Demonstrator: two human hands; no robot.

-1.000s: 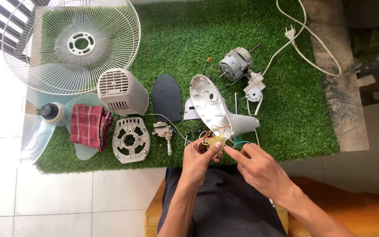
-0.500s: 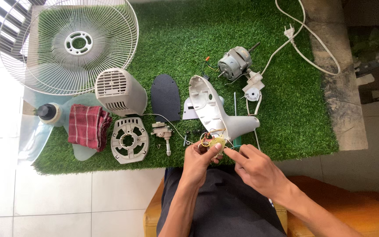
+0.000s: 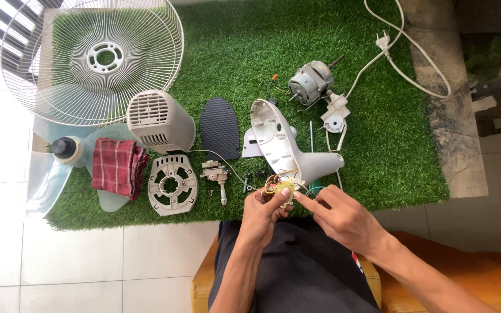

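My left hand [image 3: 263, 215] grips a small yellowish switch part [image 3: 284, 188] with coloured wires running into the white fan neck housing [image 3: 282, 148]. My right hand [image 3: 343, 215] points its forefinger at that part, fingertip touching its right edge. Both hands hover at the near edge of the green turf mat [image 3: 250, 52], above my dark-trousered lap.
On the mat lie a white fan grille [image 3: 94, 58], a vented motor cover [image 3: 159, 120], a round bracket [image 3: 172, 184], a black oval pad [image 3: 220, 120], a grey motor [image 3: 310, 81], a white cable with plug [image 3: 401, 46], a red checked cloth [image 3: 117, 166], and a clear fan blade [image 3: 59, 168].
The view has drifted slightly; the hands stay on the switch part, with my right forefinger shifting a little closer against it.
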